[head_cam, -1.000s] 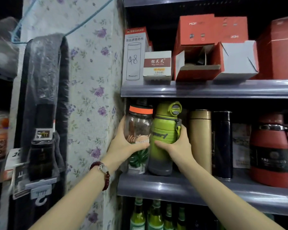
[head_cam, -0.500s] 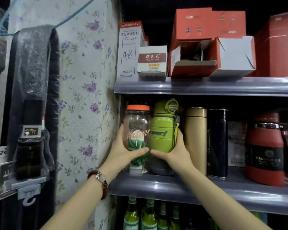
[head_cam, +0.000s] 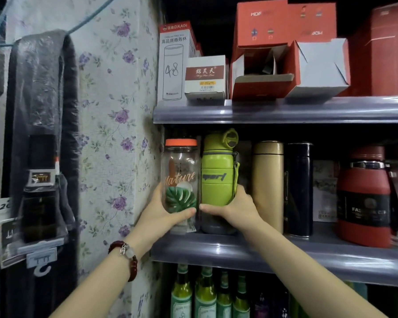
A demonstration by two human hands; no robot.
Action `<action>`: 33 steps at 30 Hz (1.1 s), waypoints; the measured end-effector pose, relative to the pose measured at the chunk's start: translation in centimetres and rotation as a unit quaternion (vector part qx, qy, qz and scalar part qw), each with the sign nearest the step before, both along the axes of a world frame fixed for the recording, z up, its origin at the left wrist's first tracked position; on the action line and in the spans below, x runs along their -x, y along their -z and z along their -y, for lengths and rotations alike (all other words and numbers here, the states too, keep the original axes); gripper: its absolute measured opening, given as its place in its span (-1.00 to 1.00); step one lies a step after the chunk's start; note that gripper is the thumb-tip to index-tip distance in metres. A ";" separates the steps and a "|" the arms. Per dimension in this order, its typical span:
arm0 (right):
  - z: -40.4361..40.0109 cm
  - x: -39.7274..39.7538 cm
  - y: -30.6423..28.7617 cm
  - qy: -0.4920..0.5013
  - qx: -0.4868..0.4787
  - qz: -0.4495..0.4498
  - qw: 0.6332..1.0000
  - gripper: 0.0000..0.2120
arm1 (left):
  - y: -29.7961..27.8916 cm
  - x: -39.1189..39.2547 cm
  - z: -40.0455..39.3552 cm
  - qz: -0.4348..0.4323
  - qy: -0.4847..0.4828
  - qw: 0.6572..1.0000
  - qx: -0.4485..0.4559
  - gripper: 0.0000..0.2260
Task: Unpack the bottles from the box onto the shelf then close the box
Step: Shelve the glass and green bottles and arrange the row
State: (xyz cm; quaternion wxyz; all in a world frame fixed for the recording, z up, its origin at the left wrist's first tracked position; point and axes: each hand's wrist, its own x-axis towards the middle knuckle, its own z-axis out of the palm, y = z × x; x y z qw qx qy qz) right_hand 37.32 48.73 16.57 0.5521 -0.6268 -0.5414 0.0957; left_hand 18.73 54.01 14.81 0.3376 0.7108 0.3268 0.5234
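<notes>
Two bottles stand upright side by side at the left end of the grey middle shelf (head_cam: 239,253). My left hand (head_cam: 163,214) wraps the lower part of a clear bottle (head_cam: 180,171) with an orange lid, the word "Nature" and a green leaf print. My right hand (head_cam: 234,207) grips the lower part of a lime-green sport bottle (head_cam: 218,180) with a flip cap and strap. Both bottle bases rest on or just above the shelf; the hands hide the contact. An opened red box (head_cam: 262,72) with white flaps lies on the upper shelf (head_cam: 285,110).
A gold flask (head_cam: 268,180), a dark blue flask (head_cam: 298,187) and a red jug (head_cam: 363,198) stand right of the green bottle. Boxes fill the upper shelf. Green glass bottles (head_cam: 205,294) stand below. A floral wall (head_cam: 115,134) borders the left.
Both hands have slid down the bottles from mid-height to the lower part, and the bottles now sit lower and upright on the shelf.
</notes>
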 end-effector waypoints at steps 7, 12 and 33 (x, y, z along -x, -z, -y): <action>1.6 -0.3 0.0 0.014 0.004 -0.026 1.000 -0.15 | 0.0 0.5 0.8 -0.020 -0.011 1.000 0.000 -0.02; 0.5 -0.9 0.3 -0.044 0.033 -0.049 0.997 -0.09 | -0.4 0.5 1.7 -0.016 -0.020 1.000 -0.007 -0.04; 4.7 1.1 -0.2 0.012 0.021 0.038 0.999 -0.20 | -0.7 1.3 2.6 -0.097 -0.021 0.995 -0.010 -0.18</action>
